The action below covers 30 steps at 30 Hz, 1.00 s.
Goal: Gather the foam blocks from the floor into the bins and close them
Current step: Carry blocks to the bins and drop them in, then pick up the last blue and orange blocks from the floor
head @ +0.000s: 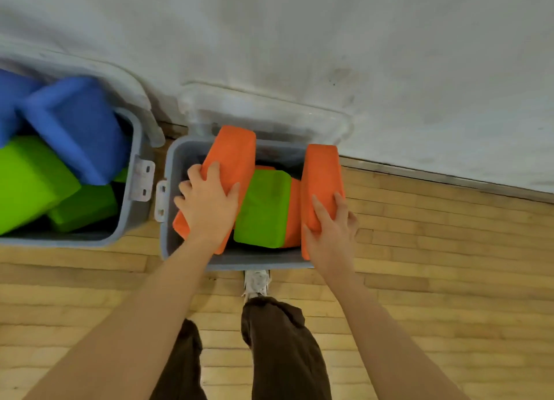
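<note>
Two orange blocks going into the centre bin [192, 261] at once; left hand [207, 206] lies spread over the left block [230, 156], fingers curled over its edges, holding it tilted inside the bin's left half; right hand [331, 234] grips the right block [322, 171] at its near end, thumb on one face, fingers on the other; that block stands on edge at the bin's right wall, its near end over the rim.

A green block [263, 209] already sits between them, more orange under it.

To do it well, I'd say: lay both flat rather than on edge; they stick up well above the rim now, lid [269, 108] likely won't shut; press the left one down beside the green, slide the right one fully inside the wall; foam gives, so a firm push should seat them.

Second bin [135, 189], left of frame, holds blue and green blocks piled to the rim or higher; needs the same levelling.

Both lids stand open against the wall at frame top.

No brands, labels or writing readable anywhere.
</note>
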Available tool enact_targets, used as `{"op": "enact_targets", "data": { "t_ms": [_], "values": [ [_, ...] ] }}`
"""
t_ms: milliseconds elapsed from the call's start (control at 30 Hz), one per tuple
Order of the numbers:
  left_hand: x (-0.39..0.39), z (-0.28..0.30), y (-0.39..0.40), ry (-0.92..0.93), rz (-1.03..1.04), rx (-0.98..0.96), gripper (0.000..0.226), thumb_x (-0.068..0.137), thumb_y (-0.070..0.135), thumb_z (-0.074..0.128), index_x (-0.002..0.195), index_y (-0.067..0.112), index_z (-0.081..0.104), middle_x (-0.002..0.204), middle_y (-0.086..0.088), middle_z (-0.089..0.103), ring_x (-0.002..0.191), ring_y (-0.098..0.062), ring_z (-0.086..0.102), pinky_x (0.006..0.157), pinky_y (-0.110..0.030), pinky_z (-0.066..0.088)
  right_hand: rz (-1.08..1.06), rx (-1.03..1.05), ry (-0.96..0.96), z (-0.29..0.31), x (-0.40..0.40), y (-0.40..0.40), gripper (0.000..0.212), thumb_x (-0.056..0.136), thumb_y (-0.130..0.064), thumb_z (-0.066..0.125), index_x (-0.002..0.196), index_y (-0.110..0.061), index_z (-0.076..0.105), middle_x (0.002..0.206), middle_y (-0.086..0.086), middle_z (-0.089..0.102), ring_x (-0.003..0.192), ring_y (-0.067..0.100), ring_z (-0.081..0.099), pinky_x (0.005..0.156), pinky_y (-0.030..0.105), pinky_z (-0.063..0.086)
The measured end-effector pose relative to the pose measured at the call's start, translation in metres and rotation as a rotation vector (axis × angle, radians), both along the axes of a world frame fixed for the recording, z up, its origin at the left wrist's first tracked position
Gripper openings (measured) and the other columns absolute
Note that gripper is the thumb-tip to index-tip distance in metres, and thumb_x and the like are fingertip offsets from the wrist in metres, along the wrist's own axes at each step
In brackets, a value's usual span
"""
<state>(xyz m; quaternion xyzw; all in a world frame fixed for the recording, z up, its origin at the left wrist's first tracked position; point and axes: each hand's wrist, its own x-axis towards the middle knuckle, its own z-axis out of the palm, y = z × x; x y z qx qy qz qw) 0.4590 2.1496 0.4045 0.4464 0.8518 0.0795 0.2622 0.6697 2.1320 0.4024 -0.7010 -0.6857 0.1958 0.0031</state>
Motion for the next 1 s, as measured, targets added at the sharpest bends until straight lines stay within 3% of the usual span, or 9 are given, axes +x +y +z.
{"op": "enact_targets", "data": {
  "t_ms": [133, 267, 433, 533, 733, 833, 1000],
  "values": [
    [0.011, -0.077, 0.018, 0.027, 0.034, 0.003, 0.057, 0.087, 0.040, 0.059, 0.136, 0.019, 0.039, 0.142, -0.013, 0.031, 0.121, -0.042, 0.035, 0.095, -0.056, 0.031, 0.023, 0.018, -0.073, -0.077, 0.010, 0.027, 0.055, 0.086, -0.029, 0.063, 0.138, -0.030, 0.044, 0.153, 0.011, 0.019, 0.125, 0.044, 0.026, 0.102, 0.058, 0.028],
    [0.024, -0.144, 0.015, -0.036, -0.064, -0.143, 0.060, 0.091, 0.036, 0.052, 0.144, 0.019, 0.029, 0.152, -0.009, 0.021, 0.131, -0.036, 0.027, 0.098, -0.053, 0.032, 0.058, -0.201, -0.063, -0.138, 0.012, 0.039, 0.057, 0.094, -0.047, 0.045, 0.146, -0.031, 0.029, 0.158, 0.007, 0.001, 0.137, 0.036, 0.019, 0.108, 0.052, 0.022],
    [0.022, -0.172, 0.001, -0.052, -0.147, -0.289, 0.058, 0.094, 0.038, 0.045, 0.145, 0.018, 0.029, 0.153, -0.007, 0.025, 0.134, -0.035, 0.025, 0.105, -0.048, 0.025, 0.133, -0.299, -0.058, -0.157, 0.015, 0.045, 0.055, 0.097, -0.049, 0.034, 0.148, -0.034, 0.021, 0.159, 0.000, -0.007, 0.140, 0.031, 0.016, 0.108, 0.050, 0.023],
    [0.021, -0.149, 0.004, -0.079, -0.121, -0.233, 0.051, 0.093, 0.031, 0.048, 0.141, 0.016, 0.037, 0.148, -0.008, 0.033, 0.131, -0.035, 0.029, 0.103, -0.046, 0.026, 0.154, -0.358, -0.085, -0.141, 0.013, 0.052, 0.052, 0.098, -0.046, 0.033, 0.147, -0.031, 0.026, 0.159, 0.003, 0.006, 0.140, 0.035, 0.016, 0.110, 0.049, 0.021],
    [-0.001, -0.055, -0.005, -0.171, 0.026, -0.114, 0.042, 0.093, 0.026, 0.049, 0.133, 0.013, 0.048, 0.138, -0.012, 0.045, 0.124, -0.034, 0.040, 0.103, -0.047, 0.032, 0.165, -0.269, 0.071, -0.057, -0.017, 0.071, 0.041, 0.097, -0.035, 0.043, 0.134, -0.018, 0.047, 0.139, 0.009, 0.041, 0.118, 0.032, 0.047, 0.097, 0.047, 0.040],
    [-0.014, 0.007, -0.026, -0.227, 0.126, -0.040, 0.040, 0.094, 0.027, 0.048, 0.131, 0.013, 0.050, 0.137, -0.010, 0.046, 0.123, -0.031, 0.043, 0.103, -0.049, 0.034, 0.266, -0.241, 0.148, 0.001, -0.039, 0.071, 0.040, 0.097, -0.031, 0.042, 0.133, -0.014, 0.046, 0.133, 0.009, 0.045, 0.103, 0.030, 0.055, 0.087, 0.049, 0.046],
    [-0.035, 0.105, -0.077, -0.273, 0.319, 0.060, 0.037, 0.094, 0.030, 0.047, 0.128, 0.016, 0.052, 0.133, -0.006, 0.048, 0.117, -0.024, 0.049, 0.102, -0.044, 0.037, 0.441, -0.216, 0.204, 0.095, -0.076, 0.054, 0.038, 0.097, -0.029, 0.041, 0.134, -0.020, 0.044, 0.133, 0.003, 0.047, 0.103, 0.023, 0.056, 0.079, 0.041, 0.048]
  ]
}}
